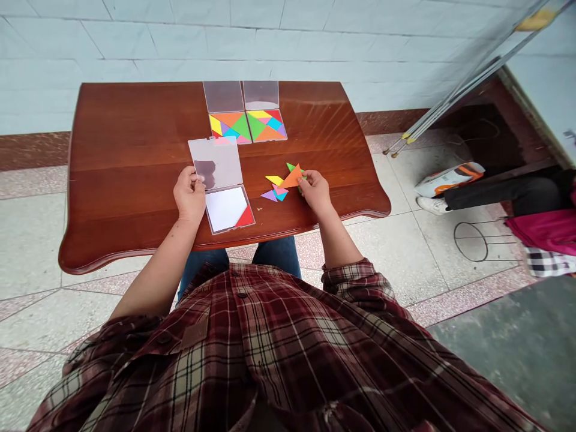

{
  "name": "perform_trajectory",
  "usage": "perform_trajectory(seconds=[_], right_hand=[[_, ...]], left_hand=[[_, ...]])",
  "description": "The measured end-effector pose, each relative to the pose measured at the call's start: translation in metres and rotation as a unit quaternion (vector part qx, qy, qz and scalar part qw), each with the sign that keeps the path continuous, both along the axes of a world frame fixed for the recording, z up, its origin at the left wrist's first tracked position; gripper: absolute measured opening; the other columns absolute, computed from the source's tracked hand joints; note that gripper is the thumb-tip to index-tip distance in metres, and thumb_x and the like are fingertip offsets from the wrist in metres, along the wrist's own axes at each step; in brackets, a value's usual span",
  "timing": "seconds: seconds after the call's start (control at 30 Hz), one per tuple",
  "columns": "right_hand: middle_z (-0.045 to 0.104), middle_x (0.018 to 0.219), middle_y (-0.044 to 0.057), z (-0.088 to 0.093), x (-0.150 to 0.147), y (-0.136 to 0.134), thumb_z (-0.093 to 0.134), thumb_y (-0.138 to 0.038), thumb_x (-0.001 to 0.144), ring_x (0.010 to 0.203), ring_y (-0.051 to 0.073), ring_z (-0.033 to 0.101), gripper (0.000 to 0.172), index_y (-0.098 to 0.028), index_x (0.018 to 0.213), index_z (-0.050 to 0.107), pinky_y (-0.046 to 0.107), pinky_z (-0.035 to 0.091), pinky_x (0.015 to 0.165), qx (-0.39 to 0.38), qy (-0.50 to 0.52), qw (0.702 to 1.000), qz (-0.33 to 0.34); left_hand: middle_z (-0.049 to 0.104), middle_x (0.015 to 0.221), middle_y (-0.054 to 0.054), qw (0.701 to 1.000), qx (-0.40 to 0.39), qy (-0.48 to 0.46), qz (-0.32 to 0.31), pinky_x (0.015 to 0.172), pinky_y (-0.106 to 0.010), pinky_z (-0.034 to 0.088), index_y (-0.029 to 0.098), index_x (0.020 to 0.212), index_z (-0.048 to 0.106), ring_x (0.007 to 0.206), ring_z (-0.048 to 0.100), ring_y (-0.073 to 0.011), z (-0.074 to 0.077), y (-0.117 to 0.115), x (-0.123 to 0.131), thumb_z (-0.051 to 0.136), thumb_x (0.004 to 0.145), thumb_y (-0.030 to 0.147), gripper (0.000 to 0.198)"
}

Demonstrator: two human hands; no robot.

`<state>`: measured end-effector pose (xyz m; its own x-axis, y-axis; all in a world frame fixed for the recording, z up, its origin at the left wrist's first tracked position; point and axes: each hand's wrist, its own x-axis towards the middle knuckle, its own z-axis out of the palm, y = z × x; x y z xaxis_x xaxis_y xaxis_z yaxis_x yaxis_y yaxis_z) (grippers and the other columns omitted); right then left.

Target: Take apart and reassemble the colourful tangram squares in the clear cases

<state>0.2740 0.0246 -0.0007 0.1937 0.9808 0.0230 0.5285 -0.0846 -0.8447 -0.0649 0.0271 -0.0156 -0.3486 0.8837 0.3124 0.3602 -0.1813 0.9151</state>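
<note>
My left hand [189, 195] pinches the left edge of a raised clear lid [218, 162]. That lid is hinged to a square tangram case [208, 219], which lies open near the table's front edge. Inside it a red triangle [245, 217] fills the lower right corner, beside a white base [225, 210]. My right hand [315, 191] holds an orange triangle [292, 176] by its right end, over a loose group of pieces. Green [290, 166], yellow [274, 179], pink [279, 189], purple [270, 195] and blue [281, 196] pieces lie there, some overlapping.
Two filled tangram cases [265, 125] with lids folded back lie at the far side of the brown wooden table [135, 162]. A tiled wall stands behind. To the right are crutches [443, 108], a bag [450, 180], a wire stand [472, 242] and another person's leg [481, 204].
</note>
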Motion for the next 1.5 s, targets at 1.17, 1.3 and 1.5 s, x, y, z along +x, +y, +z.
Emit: perform_trajectory(seconds=[1.17, 1.3, 1.5], right_hand=[[0.06, 0.122, 0.011, 0.074, -0.117, -0.071, 0.054, -0.012, 0.09, 0.104, 0.02, 0.06, 0.029, -0.015, 0.119, 0.061, 0.033, 0.046, 0.088, -0.024, -0.198, 0.878, 0.435], [0.055, 0.13, 0.011, 0.081, -0.126, -0.069, 0.055, -0.011, 0.09, 0.104, 0.019, 0.06, 0.036, -0.017, 0.125, 0.058, 0.031, 0.045, 0.086, -0.058, -0.251, 0.832, 0.491], [0.054, 0.129, 0.01, 0.089, -0.137, -0.057, 0.066, -0.01, 0.084, 0.091, 0.018, 0.061, 0.038, -0.017, 0.12, 0.059, 0.03, 0.041, 0.071, -0.071, -0.356, 0.762, 0.536]], left_hand=[[0.068, 0.083, -0.001, 0.988, -0.069, 0.134, 0.031, 0.091, -0.035, 0.054, 0.02, 0.105, 0.061, 0.077, 0.067, -0.0158, 0.023, -0.034, -0.014, 0.053, 0.087, 0.021, 0.02], [0.066, 0.081, 0.0, 0.993, -0.039, 0.109, 0.026, 0.093, -0.037, 0.054, 0.02, 0.103, 0.06, 0.077, 0.066, -0.0158, 0.014, -0.03, -0.017, 0.055, 0.088, 0.025, 0.016], [0.065, 0.08, 0.0, 0.995, -0.024, 0.096, 0.023, 0.094, -0.039, 0.054, 0.02, 0.103, 0.061, 0.078, 0.066, -0.0158, 0.01, -0.029, -0.018, 0.057, 0.085, 0.022, 0.019]])
